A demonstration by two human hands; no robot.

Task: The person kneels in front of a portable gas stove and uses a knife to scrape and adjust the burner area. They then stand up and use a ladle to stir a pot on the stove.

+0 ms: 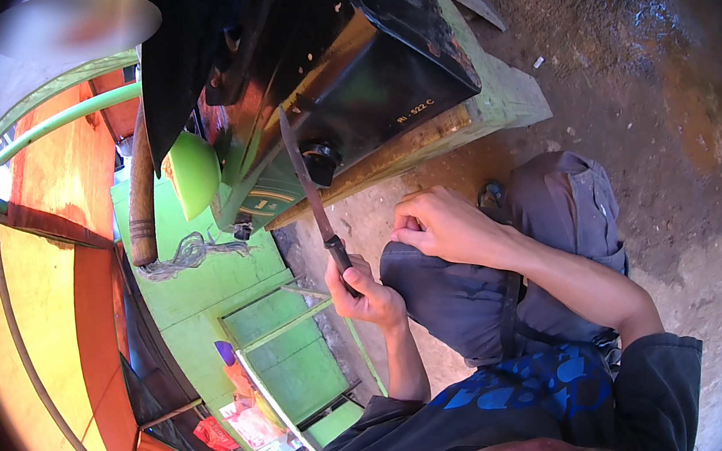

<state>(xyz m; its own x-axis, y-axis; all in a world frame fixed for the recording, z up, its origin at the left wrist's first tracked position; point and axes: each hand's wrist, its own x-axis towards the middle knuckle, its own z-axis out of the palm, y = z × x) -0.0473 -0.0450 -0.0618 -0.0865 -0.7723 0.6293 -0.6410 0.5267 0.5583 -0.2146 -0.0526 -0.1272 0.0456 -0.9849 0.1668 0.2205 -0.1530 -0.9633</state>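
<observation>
My left hand (pixel 359 290) grips the black handle of an upright knife (pixel 310 187), whose long, darkened blade points toward the black stove-like appliance (pixel 387 66) and passes near its black knob (pixel 319 163). My right hand (pixel 437 226) is over my grey-trousered knee (pixel 418 299), to the right of the knife, with fingers curled closed; whether they pinch anything is hidden. Beyond the knife, a light-green plastic item (pixel 195 175) and a wooden handle (pixel 143 219) sit beside a dark metal piece (pixel 165 70).
The appliance rests on a worn pale-green wooden stand (pixel 512 101). Green panels (pixel 176 318) and a metal frame are at lower left, with red plastic bags (pixel 215 434). Orange panels (pixel 32 307) with a hanging cable line the left side. Stained concrete floor (pixel 677 189) extends right.
</observation>
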